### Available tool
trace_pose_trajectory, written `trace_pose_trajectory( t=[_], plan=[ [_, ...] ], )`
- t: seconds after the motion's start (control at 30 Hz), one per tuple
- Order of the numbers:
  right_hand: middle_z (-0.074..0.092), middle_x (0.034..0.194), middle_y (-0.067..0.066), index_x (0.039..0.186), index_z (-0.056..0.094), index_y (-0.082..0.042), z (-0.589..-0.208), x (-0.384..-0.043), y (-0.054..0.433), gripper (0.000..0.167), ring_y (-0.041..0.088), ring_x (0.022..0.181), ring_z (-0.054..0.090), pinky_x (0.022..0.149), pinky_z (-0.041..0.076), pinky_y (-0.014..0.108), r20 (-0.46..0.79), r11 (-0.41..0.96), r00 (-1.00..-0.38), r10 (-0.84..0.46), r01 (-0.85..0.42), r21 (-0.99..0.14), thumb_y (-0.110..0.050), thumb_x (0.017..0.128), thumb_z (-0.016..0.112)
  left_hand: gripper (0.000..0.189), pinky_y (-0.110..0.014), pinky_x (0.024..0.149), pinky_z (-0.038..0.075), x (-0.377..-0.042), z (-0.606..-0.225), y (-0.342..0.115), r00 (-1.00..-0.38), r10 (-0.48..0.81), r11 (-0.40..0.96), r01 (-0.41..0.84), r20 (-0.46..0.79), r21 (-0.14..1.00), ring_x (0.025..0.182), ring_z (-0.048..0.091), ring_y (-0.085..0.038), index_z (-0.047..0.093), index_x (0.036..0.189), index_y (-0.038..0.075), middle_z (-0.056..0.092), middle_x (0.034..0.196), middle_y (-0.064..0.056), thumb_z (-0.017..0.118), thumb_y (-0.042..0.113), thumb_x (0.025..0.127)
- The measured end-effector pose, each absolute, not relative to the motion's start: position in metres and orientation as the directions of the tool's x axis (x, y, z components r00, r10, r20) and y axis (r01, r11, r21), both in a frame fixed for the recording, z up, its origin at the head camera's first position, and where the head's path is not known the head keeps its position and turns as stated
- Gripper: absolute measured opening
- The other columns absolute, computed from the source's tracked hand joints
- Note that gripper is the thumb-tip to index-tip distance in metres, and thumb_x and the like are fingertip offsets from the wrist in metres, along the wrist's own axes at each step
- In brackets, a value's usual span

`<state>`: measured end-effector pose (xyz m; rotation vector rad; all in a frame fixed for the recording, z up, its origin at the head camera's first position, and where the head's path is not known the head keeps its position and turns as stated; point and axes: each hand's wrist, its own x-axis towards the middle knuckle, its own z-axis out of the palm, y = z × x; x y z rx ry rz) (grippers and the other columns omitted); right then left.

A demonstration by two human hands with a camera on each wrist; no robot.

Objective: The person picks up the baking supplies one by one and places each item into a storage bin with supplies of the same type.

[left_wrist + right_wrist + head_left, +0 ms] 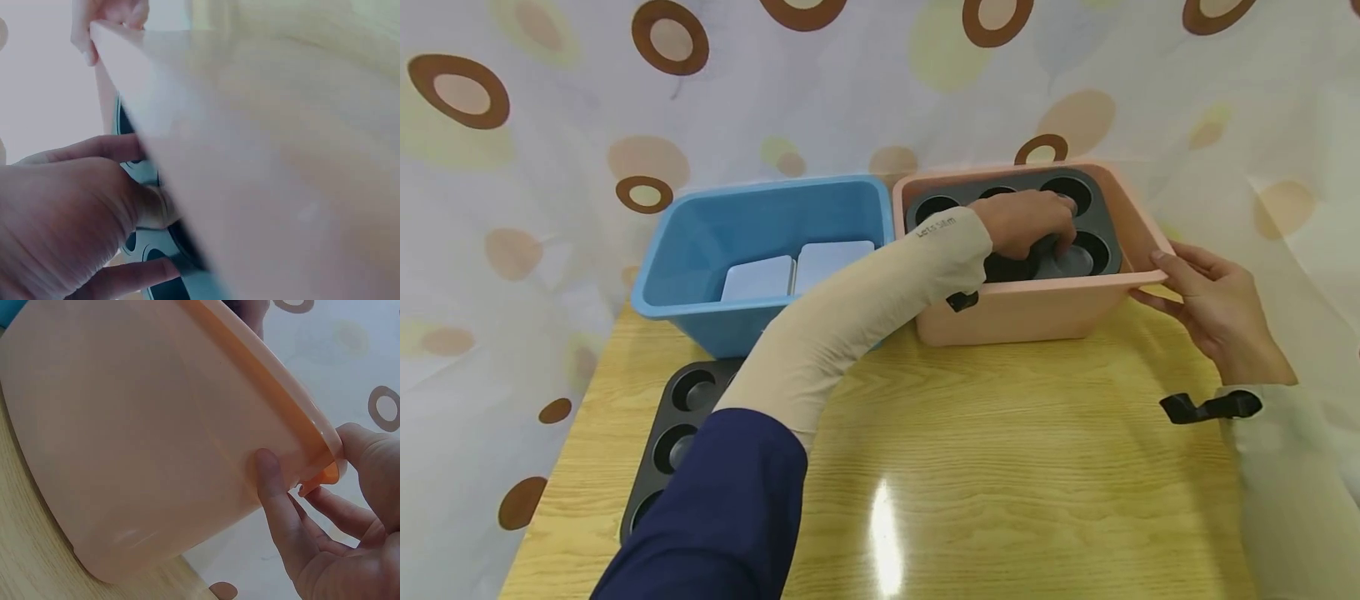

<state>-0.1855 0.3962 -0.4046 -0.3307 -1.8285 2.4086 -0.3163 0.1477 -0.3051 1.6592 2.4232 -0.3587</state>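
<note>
Hands (1024,222) (1223,310) grip muffin tray (1103,222) and (around it) pink bin (1007,317).

Tubs (1000,317), muffin trays (664,452), white boxes (760,279), hands (1221,304) (two of each)

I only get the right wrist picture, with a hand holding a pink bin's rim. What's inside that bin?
Observer: A dark muffin tray sits inside it.
Visitor: Is anything touching that tray?
Observer: Yes, the left hand reaches in and touches it near the cups at its right end.
Visitor: And the blue at my top left?
Observer: That's a blue bin, holding two pale, square-topped things.
</note>
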Motion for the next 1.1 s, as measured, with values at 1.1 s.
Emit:
trace_pose_trajectory(
  t=[1.1],
  plan=[
    [0.077, 0.117, -0.010, 0.134, 0.077, -0.019, -0.402, -0.188, 0.410, 0.032, 0.007, 0.098, 0.078, 0.070, 0.068, 0.033, -0.162, -0.292, -0.961, 0.223, 0.092, -0.952, -0.015, 0.102, 0.076, 0.034, -0.028, 0.113, 0.047, -0.321, -0.313, 0.127, -0.371, 0.907, 0.377, 0.926, -0.196, -0.010, 0.126, 0.060, -0.015, 0.068, 0.140, 0.018, 0.068, 0.144, 0.002, 0.066, 0.019, 0.106]
  ],
)
